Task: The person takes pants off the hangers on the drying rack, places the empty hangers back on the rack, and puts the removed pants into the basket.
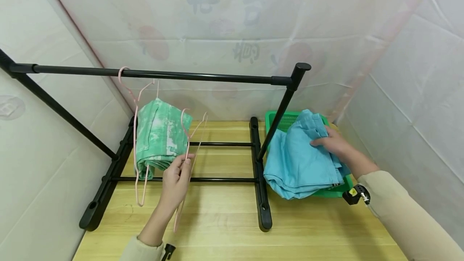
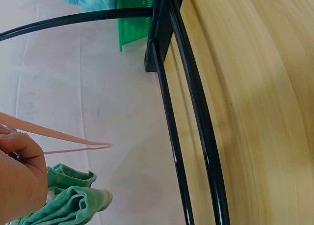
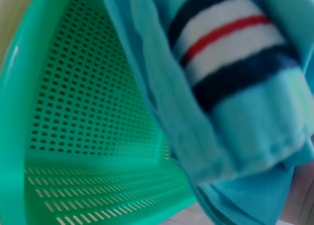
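Observation:
My left hand (image 1: 177, 178) pinches a pink clothes hanger (image 1: 187, 145) by its side, in front of the rack. Just left of it, a green and white tie-dyed garment (image 1: 163, 130) hangs folded over another pink hanger (image 1: 135, 140) hooked on the black bar. On the right, my right hand (image 1: 335, 146) grips folded blue trousers (image 1: 301, 156), thumb on top and the other fingers hidden behind the cloth. The trousers lie over a green plastic basket (image 1: 286, 119). Close up in the right wrist view, the blue cloth (image 3: 255, 122) shows a navy, white and red striped band.
A black clothes rack (image 1: 203, 76) spans the wooden table (image 1: 224, 212), its right foot (image 1: 262, 196) standing between my left hand and the basket. Two low crossbars (image 1: 224, 180) join the feet. Pale sheet walls (image 1: 224, 43) enclose the back and sides.

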